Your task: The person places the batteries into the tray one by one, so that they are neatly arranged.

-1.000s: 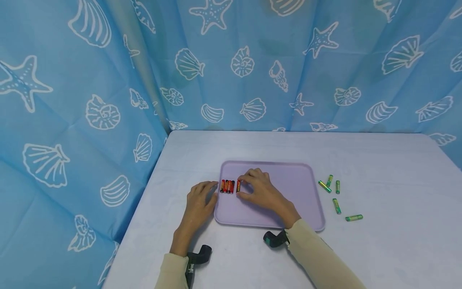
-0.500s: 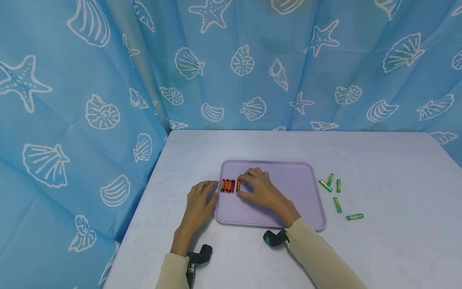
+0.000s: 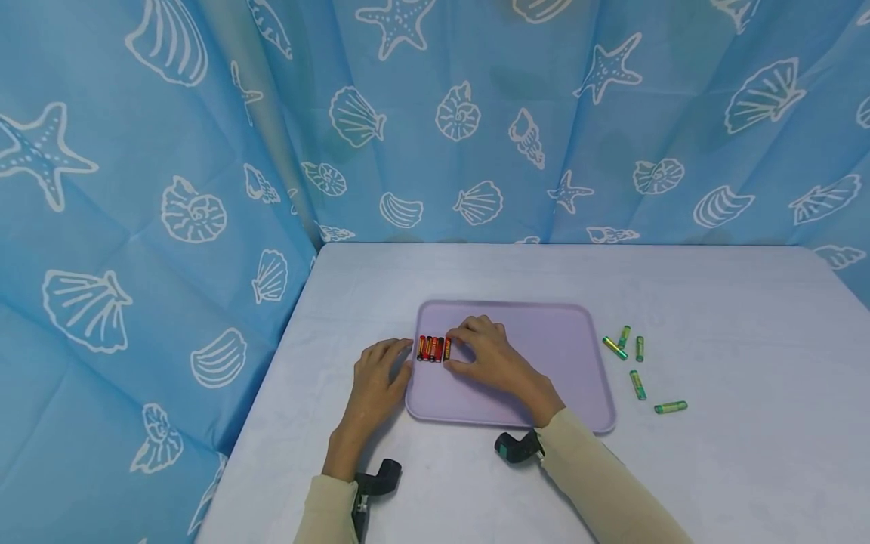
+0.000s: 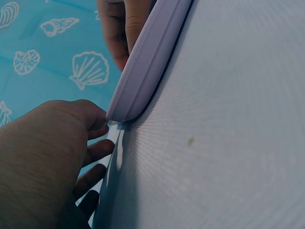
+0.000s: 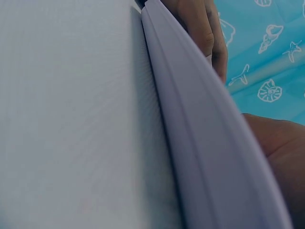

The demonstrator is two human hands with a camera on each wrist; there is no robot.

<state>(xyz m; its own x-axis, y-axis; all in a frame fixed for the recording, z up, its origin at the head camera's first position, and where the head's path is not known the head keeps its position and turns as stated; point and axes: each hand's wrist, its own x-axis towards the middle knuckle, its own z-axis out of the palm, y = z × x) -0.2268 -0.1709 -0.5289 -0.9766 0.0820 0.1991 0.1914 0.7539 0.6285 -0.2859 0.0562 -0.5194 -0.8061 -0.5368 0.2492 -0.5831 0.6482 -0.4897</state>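
At the left end of the lilac rectangular tray (image 3: 544, 355): a row of four red-and-black cylindrical batteries (image 3: 430, 348).
Right hand (image 3: 491, 357): thumb and forefinger pinch a fifth red-and-black battery (image 3: 446, 349), just beside the row.
Left hand (image 3: 374, 381): fingers loosely spread, gripping nothing, tips at the tray's left rim.
Right of the tray: five green cylindrical batteries (image 3: 637, 385), scattered on the white cloth (image 3: 748, 325).
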